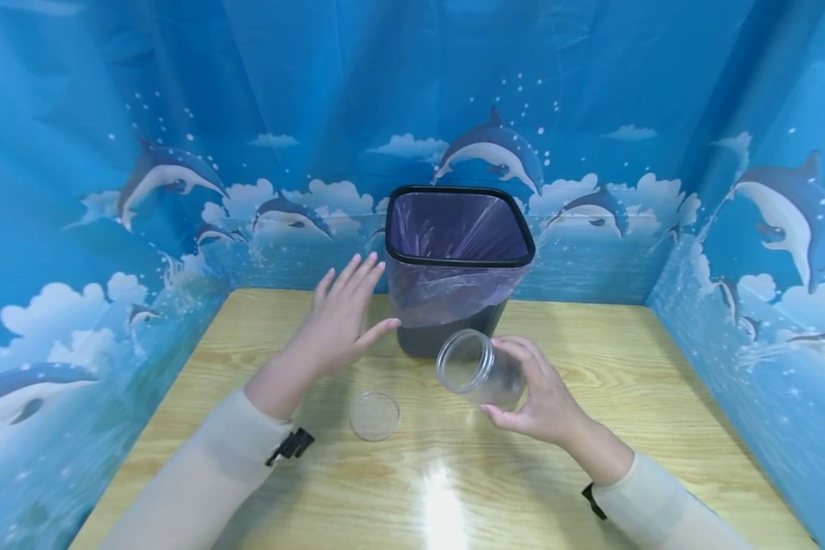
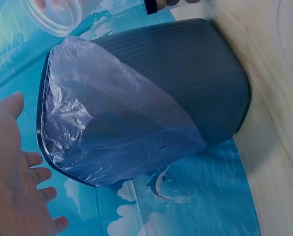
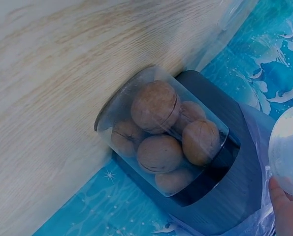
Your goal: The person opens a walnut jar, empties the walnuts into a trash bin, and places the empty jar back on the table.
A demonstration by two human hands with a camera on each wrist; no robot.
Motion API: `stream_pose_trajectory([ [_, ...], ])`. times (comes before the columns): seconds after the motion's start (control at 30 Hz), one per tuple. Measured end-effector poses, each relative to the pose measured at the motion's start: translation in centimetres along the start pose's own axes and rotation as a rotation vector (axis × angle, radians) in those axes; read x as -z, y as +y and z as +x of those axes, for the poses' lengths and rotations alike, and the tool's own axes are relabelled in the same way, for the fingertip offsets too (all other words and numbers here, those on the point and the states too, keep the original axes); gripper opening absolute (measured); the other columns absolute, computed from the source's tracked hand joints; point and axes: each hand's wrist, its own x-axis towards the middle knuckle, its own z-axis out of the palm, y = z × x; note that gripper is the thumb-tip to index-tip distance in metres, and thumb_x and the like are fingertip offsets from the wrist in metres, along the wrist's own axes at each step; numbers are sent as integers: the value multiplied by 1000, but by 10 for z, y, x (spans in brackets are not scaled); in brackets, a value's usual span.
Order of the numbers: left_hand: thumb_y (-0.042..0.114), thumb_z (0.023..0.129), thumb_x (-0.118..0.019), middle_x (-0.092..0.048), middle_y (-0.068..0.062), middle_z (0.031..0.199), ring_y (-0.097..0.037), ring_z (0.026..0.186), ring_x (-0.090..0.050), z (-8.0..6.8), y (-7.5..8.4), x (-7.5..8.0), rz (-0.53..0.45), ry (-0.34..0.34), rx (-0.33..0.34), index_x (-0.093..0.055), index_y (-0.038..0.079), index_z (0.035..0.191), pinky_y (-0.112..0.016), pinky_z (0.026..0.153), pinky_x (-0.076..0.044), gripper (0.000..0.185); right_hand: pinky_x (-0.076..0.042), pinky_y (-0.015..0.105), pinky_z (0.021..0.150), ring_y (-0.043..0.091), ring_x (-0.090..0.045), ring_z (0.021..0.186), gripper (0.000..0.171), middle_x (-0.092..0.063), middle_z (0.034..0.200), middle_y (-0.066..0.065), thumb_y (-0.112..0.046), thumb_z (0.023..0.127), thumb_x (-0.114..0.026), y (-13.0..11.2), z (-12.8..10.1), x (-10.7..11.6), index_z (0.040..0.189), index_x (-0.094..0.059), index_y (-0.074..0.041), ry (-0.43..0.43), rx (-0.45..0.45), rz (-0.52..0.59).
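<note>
My left hand [image 1: 337,321] is held out with its fingers spread, beside the left side of a dark bin [image 1: 419,340], and holds nothing. My right hand [image 1: 550,397] grips a clear jar [image 1: 502,378] in front of the bin; its threaded mouth faces left and upward. No contents show in this jar. A clear round lid [image 1: 374,416] lies flat on the wooden table [image 1: 412,489]. In the right wrist view, a second clear jar [image 3: 114,110] with a black end holds several walnuts [image 3: 156,105]; it does not show in the head view.
A thin translucent bag [image 2: 112,108] lines the bin and hangs over its black rim [image 1: 461,263]. Blue dolphin-printed sheeting [image 1: 302,92] surrounds the table at the back and sides, and the bin stands close to the back sheet.
</note>
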Motion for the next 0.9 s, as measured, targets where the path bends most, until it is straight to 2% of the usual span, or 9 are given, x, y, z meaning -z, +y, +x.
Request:
stream_pose_trajectory([
  [0.3,61,99,-47,-9,-9,167,-32,153,-6,-24,3,-14,24,-52,-21,-18,10,161,-61,119,-3,85,-35,25,111,30,-54,119,83,-56,129,20,-32,68,-83,-1,-1,0,134,-50,7,1,-9,2],
  [0.5,60,98,-50,-9,-9,167,-33,153,-6,-38,-1,-29,-4,-74,-18,-21,9,160,-61,118,-4,85,-36,25,111,28,-53,120,83,-55,131,17,-33,70,-85,-2,-4,2,135,-50,5,-25,-49,14],
  [0.9,61,99,-47,-14,-12,165,-34,152,-10,-58,-14,-54,9,-106,-26,-24,7,159,-61,118,-6,84,-36,25,111,28,-54,119,84,-55,130,17,-32,68,-85,-1,-4,0,134,-50,5,-8,-37,4],
])
